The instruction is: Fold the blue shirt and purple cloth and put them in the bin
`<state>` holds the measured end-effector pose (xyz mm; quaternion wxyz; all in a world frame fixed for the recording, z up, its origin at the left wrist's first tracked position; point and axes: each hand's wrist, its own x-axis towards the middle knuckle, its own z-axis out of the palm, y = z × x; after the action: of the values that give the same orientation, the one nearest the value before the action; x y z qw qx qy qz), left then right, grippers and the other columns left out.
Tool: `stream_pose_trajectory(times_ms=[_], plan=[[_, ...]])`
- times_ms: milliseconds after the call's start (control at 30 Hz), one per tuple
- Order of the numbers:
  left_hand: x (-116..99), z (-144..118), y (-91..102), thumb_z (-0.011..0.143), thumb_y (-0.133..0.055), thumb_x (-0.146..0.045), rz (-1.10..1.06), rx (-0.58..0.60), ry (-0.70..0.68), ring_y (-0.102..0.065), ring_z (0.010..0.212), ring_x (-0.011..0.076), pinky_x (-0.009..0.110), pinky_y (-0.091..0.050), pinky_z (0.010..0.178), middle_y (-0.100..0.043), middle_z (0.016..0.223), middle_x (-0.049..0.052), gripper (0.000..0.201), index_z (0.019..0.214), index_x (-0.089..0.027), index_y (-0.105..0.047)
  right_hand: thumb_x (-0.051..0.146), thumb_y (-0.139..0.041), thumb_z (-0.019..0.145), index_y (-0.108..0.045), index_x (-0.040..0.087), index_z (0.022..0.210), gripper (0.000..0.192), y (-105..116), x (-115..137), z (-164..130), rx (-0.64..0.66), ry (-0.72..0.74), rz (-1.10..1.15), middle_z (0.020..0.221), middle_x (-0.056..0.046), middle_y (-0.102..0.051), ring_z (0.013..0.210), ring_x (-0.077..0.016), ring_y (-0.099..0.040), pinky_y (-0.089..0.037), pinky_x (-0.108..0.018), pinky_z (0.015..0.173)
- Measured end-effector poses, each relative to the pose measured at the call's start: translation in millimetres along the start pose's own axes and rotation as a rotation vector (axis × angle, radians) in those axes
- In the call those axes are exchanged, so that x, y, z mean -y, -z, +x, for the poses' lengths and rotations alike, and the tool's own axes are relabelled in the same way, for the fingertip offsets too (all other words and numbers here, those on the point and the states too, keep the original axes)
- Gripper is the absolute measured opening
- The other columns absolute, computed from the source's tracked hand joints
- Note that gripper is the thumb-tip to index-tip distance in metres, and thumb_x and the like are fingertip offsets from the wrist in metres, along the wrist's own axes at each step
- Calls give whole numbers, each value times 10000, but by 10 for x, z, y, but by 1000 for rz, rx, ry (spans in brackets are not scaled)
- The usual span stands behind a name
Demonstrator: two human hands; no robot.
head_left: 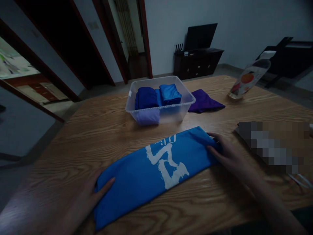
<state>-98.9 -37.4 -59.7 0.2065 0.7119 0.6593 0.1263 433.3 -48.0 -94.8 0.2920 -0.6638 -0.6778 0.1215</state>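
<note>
A blue folded cloth (137, 176) with white lettering, perhaps a shirt, stretches in a long strip across the wooden table. My left hand (90, 192) grips its left end, thumb on top and the fingers hidden behind the fabric. At the other end, my right hand (223, 151) pinches the cloth between thumb and fingers. Just beyond the cloth stands a clear plastic bin (168, 114) holding folded dark blue, bright blue and lilac cloths. To the right of the bin lies a folded purple cloth (204, 100).
A bottle (251, 78) with a white cap and a fruit label stands at the table's far right. Nearer on the right lies a blurred-out item (271, 147) with a pale cord. Behind the table (80, 137), a dark cabinet (198, 63) carries a screen (200, 36).
</note>
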Motion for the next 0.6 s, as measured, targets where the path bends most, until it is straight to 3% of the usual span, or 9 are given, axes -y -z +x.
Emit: stream_pose_trajectory(times_ms=[100,167,267,367,467,600], plan=[[3,-111,7,863,-586,-760,-86,-6,125,-742,1052,375,554,-624,978,-787,1076,70,555,1039,-257,-738,537,-566,1016,-598,234,1374,471,17,81,-10,-49,-56,116,1276,-135,-701,1135,-329,-697,-609,-468,932],[7,-183,-16,836,-593,-791,-108,-84,180,-730,1084,402,592,-624,968,-784,1068,68,567,1019,-270,-718,566,-602,994,-615,250,1362,485,15,123,-21,-67,-119,201,1274,-128,-698,1111,-322,-705,-628,-443,885],[-30,-253,-76,835,-596,-781,-156,-206,243,-712,1148,416,628,-619,985,-772,1134,70,581,1113,-276,-667,618,-683,925,-603,272,1411,601,-3,162,-44,-101,-263,313,1286,-123,-685,1094,-324,-712,-646,-419,812],[-120,-290,-115,864,-624,-693,-270,-219,265,-687,1240,391,609,-615,1039,-747,1257,72,581,1261,-268,-617,650,-754,841,-597,298,1447,718,-23,187,-64,-122,-378,372,1288,-117,-685,1135,-353,-703,-653,-437,813],[-258,-353,-121,886,-665,-614,-473,-208,316,-645,1328,366,582,-585,1116,-704,1380,70,581,1353,-274,-600,624,-809,791,-632,309,1434,738,-39,228,-74,-159,-450,421,1341,-141,-677,1141,-373,-701,-658,-431,801],[-471,-497,-173,905,-720,-574,-807,-272,512,-602,1390,344,536,-547,1170,-647,1476,101,630,1434,-253,-603,540,-905,688,-712,293,1365,747,-40,365,-110,-154,-663,595,1313,-117,-712,1118,-352,-707,-648,-326,652]])
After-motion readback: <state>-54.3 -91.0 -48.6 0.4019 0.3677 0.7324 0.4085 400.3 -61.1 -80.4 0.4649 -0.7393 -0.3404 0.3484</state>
